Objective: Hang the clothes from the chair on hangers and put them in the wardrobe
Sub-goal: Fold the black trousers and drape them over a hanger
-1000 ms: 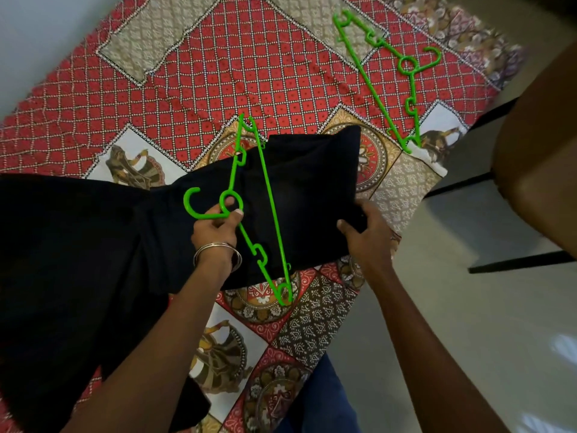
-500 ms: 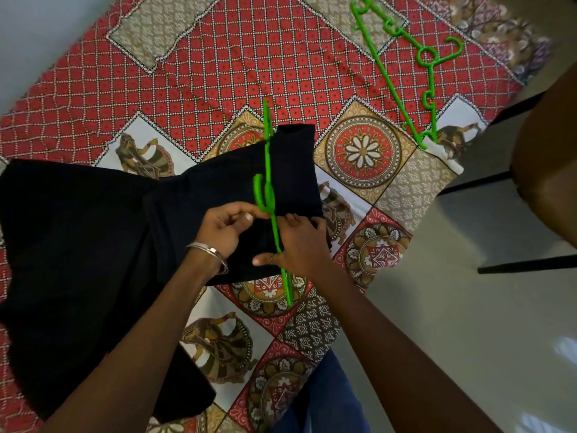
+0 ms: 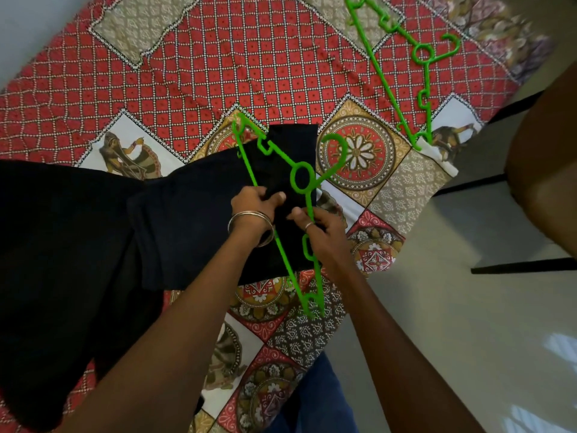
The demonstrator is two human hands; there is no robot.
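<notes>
A black garment (image 3: 93,251) lies spread over the patterned bedspread (image 3: 218,67), its narrow folded end reaching toward the middle. A green plastic hanger (image 3: 301,179) lies across that end, hook pointing up and right. My left hand (image 3: 254,207) pinches the black cloth beside the hanger's lower bar. My right hand (image 3: 323,232) holds the hanger's sloping arm just below its ring, thumb on the cloth.
A second green hanger (image 3: 402,79) lies on the bedspread at the upper right, near the bed's corner. A brown chair (image 3: 543,170) with dark legs stands at the right over a pale floor (image 3: 452,323). My blue trouser leg shows at the bottom.
The hanger has turned from edge-on to lying flat across the garment's end, hook now pointing right. Both hands stay close together at the hanger's middle.
</notes>
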